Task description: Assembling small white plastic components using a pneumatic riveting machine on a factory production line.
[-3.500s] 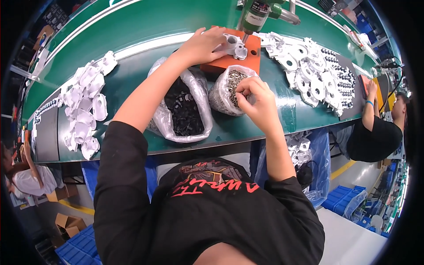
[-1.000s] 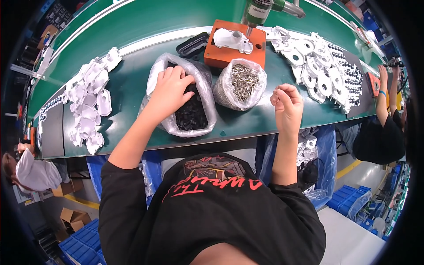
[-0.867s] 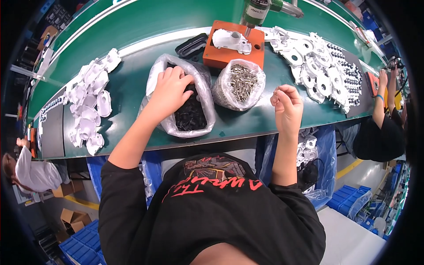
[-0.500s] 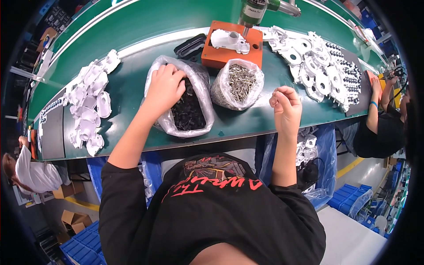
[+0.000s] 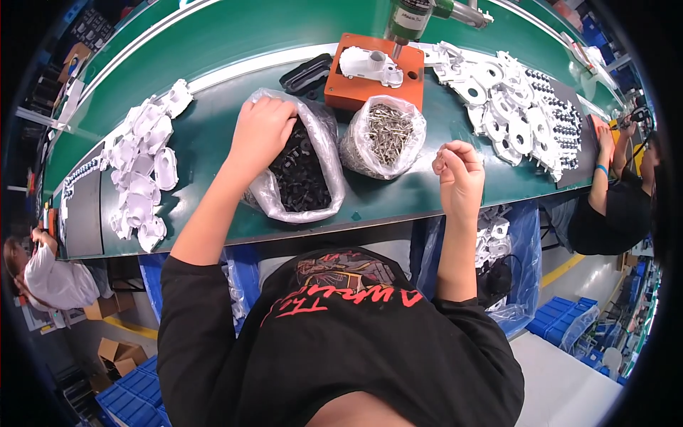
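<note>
My left hand [image 5: 262, 135] is over the left rim of a clear plastic bag [image 5: 329, 146] full of small black parts [image 5: 302, 178]. Its fingers curl down, and their tips are hidden, so what they grip, if anything, does not show. My right hand [image 5: 460, 174] is held above the bench's front part, thumb and fingertips pinched together; anything between them is too small to name. Between my hands, nearer the left bag, stands a second plastic bag [image 5: 348, 155] of metal screws [image 5: 388, 134]. Behind it, a white plastic housing [image 5: 370, 65] lies on an orange fixture block [image 5: 348, 92].
A green screwdriving tool [image 5: 410, 21] hangs over the fixture. White housings lie piled at left [image 5: 142, 164] and right [image 5: 498, 99], beside rows of small dark parts [image 5: 562, 121]. A black tray [image 5: 307, 75] sits left of the fixture. Co-workers are at both bench ends.
My left hand has shifted slightly left toward the bag's rim, uncovering more of the black parts. My right hand stays nearly still, still pinched.
</note>
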Demonstrator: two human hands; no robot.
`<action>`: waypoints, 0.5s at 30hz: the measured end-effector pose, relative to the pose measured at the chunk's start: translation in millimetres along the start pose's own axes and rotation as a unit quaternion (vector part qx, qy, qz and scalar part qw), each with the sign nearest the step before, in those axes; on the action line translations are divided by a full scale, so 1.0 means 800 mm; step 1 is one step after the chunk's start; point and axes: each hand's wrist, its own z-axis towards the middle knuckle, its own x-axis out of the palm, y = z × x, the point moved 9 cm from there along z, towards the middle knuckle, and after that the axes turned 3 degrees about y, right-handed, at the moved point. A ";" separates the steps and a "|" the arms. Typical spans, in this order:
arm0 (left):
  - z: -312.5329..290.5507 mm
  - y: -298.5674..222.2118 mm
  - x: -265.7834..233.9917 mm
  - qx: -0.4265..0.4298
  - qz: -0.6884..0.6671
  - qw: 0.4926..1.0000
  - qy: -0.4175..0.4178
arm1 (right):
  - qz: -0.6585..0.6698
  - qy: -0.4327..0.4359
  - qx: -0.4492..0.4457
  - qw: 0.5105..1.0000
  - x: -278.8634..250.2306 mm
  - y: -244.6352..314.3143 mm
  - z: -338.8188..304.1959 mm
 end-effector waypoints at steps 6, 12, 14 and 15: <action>0.031 0.027 -0.034 -0.134 -0.274 0.952 0.031 | 0.006 -0.002 0.009 1.000 -0.004 -0.008 0.002; 0.153 0.021 -0.017 -0.048 -0.319 0.945 0.052 | 0.008 -0.011 0.005 1.000 -0.009 -0.005 0.003; 0.199 0.026 0.011 -0.048 -0.370 0.925 0.067 | 0.007 -0.014 0.002 1.000 -0.014 -0.002 0.001; 0.220 0.032 0.038 -0.049 -0.386 0.916 0.102 | 0.007 -0.017 -0.002 1.000 -0.017 0.001 -0.002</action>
